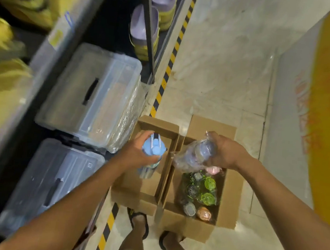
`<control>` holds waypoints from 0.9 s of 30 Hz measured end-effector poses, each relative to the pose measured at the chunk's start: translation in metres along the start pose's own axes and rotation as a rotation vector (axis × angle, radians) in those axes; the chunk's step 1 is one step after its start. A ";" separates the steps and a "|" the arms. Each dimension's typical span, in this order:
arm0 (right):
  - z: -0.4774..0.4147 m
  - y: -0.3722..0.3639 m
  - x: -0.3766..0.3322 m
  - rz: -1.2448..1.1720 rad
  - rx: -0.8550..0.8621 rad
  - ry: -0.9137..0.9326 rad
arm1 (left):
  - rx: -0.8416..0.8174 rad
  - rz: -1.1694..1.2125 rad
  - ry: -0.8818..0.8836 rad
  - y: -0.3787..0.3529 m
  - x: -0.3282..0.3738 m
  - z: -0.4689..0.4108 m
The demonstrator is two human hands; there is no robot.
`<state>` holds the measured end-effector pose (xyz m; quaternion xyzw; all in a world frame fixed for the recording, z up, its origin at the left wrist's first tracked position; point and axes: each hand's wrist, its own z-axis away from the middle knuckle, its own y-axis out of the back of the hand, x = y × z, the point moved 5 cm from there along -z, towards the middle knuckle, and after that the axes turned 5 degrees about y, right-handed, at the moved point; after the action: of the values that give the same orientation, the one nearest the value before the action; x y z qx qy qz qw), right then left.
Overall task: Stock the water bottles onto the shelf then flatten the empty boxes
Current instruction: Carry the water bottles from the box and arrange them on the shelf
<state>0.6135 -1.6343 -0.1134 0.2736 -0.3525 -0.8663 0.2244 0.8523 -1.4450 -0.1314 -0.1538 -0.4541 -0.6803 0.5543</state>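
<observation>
Arms (pixel 82 193) reach out: left hand (pixel 136 152) curls round a blue bottle (pixel 153 149), right hand (pixel 225 152) round a wrapped bottle (pixel 194 154) above the box (pixel 232 194). Each should probably stand upright, deep on the shelf (pixel 51 50).

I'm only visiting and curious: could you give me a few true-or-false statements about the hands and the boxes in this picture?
1. The left hand grips a blue-lidded bottle. True.
2. The right hand holds nothing. False: its fingers hold a plastic-wrapped bottle.
3. The right cardboard box contains green-lidded bottles. True.
4. The left cardboard box lies flattened. False: it stands open on the floor beside the right one.
</observation>
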 end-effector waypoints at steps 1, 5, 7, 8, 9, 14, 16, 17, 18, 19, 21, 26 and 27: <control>0.020 0.020 -0.014 -0.029 -0.001 0.031 | -0.011 0.019 -0.017 0.011 0.019 0.010; 0.085 0.086 -0.065 -0.105 0.022 0.145 | -0.030 0.121 -0.104 0.046 0.082 0.044; 0.111 0.116 -0.086 -0.163 0.079 0.177 | -0.030 0.183 -0.120 0.059 0.102 0.060; 0.121 0.129 -0.096 -0.191 0.127 0.195 | -0.028 0.223 -0.129 0.064 0.111 0.066; 0.131 0.140 -0.104 -0.220 0.176 0.212 | -0.027 0.263 -0.147 0.069 0.120 0.075; 0.160 0.168 -0.134 -0.490 0.411 0.270 | 0.102 0.529 -0.180 0.095 0.145 0.102; 0.167 0.168 -0.144 -0.653 0.499 0.287 | 0.139 0.607 -0.191 0.103 0.151 0.107; 0.171 0.168 -0.148 -0.735 0.541 0.291 | 0.154 0.638 -0.195 0.107 0.153 0.109; 0.173 0.166 -0.152 -0.814 0.589 0.291 | 0.163 0.666 -0.196 0.110 0.154 0.110; 0.176 0.166 -0.156 -0.886 0.640 0.295 | 0.170 0.689 -0.194 0.112 0.155 0.112; 0.180 0.161 -0.165 -1.003 0.740 0.289 | 0.168 0.737 -0.178 0.114 0.155 0.113; 0.170 0.137 -0.189 -1.319 0.802 0.222 | 0.084 0.941 -0.118 0.108 0.153 0.119; 0.169 0.135 -0.193 -1.320 0.808 0.199 | 0.060 0.977 -0.102 0.106 0.152 0.119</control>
<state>0.6779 -1.5271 0.1487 0.5638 -0.3832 -0.5964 -0.4238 0.8608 -1.4417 0.0893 -0.3659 -0.3746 -0.3190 0.7900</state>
